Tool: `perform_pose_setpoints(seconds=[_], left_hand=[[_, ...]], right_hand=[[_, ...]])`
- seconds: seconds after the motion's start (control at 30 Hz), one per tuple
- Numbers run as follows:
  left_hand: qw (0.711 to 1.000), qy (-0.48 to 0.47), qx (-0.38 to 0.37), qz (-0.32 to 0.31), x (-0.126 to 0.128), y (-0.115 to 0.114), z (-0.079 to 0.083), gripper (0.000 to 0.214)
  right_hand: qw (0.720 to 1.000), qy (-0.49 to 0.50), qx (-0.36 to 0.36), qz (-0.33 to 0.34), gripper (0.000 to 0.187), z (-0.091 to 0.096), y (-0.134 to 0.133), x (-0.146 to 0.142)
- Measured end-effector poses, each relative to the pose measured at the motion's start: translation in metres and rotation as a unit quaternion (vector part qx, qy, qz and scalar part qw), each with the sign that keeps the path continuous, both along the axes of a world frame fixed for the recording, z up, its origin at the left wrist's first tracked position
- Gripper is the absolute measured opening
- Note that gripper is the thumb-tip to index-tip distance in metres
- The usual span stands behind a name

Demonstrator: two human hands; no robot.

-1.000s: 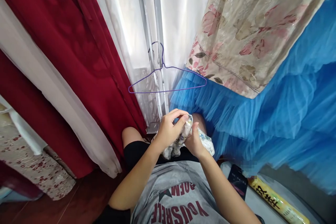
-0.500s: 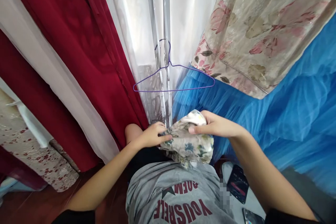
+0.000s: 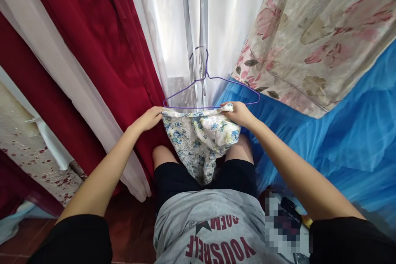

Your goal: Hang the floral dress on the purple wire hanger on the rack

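Observation:
Stretched between my two hands is a small white garment [image 3: 201, 140] with a blue, green and yellow floral print. It has a narrow band along its top edge and tapers downward over my lap; its exact kind is hard to tell. My left hand [image 3: 150, 119] is closed on the band's left corner. At the other end, my right hand [image 3: 239, 113] pinches the band between thumb and fingers. Just above the band hangs a purple wire hanger [image 3: 182, 89], its lower bar close to the cloth; whether they touch I cannot tell.
Behind the hanger fall white curtains [image 3: 238, 16] and clear strips. Red cloth [image 3: 102, 49] hangs on the left. A pink-flowered cloth [image 3: 309, 45] and blue tulle [image 3: 309, 144] hang on the right. A phone [image 3: 289, 216] lies low on the right, partly blurred out.
The floral garment was bunched near my waist; now it is spread out by its band. Both hands have moved up toward the hanger and farther apart.

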State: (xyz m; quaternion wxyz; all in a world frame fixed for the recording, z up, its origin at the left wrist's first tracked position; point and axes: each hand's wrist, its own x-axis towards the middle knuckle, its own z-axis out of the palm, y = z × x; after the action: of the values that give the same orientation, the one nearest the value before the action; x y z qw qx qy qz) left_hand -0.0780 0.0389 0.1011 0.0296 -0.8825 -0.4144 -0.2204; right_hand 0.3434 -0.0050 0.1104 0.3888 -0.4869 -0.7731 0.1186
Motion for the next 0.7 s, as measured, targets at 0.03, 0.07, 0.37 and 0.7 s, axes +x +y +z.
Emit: perform_pose_setpoints(seconds=[0.03,0.07,0.37,0.7], left_hand=[[1.0,-0.008,0.017,-0.008,0.001,0.006,0.01,0.038],[0.999,-0.013,0.034,-0.015,0.003,0.009,0.02,0.036],[0.99,-0.057,0.102,-0.076,0.086,-0.009,0.079,0.017],[0.973,-0.185,0.137,-0.032,0.106,-0.018,0.078,0.031]], right_hand=[[1.0,-0.008,0.004,-0.011,0.026,-0.003,0.003,-0.002],[1.0,-0.016,0.009,-0.026,0.023,-0.006,0.005,-0.004],[0.996,-0.055,0.002,-0.066,0.023,-0.012,-0.018,-0.018],[0.979,0.071,0.146,-0.12,0.055,0.008,-0.003,0.053]])
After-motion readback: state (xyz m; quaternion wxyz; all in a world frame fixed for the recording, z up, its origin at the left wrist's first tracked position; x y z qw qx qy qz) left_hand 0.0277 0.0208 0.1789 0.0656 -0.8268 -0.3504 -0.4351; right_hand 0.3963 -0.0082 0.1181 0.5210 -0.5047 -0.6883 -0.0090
